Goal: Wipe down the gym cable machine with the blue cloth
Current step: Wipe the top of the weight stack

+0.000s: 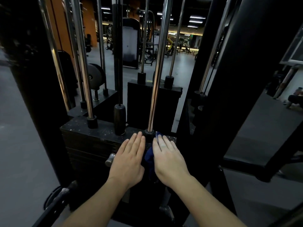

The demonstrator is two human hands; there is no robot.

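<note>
Where guide rod (pixel 155 89) enters weight stack (pixel 91 133), top face
Flat on stack: left hand (pixel 127 158), fingers straight; right hand (pixel 168 158), fingers straight, presses blue cloth (pixel 150 156) beside rod

Gym (dimly lit): weight stack (pixel 98 134), exercise machines (pixel 130 45) beyond

Head camera: we looked forward and down
Nearness: we were close against the cable machine (pixel 98 135)

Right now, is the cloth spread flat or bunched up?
Bunched: the cloth shows crumpled folds beside the right hand; rest hidden beneath.
</note>
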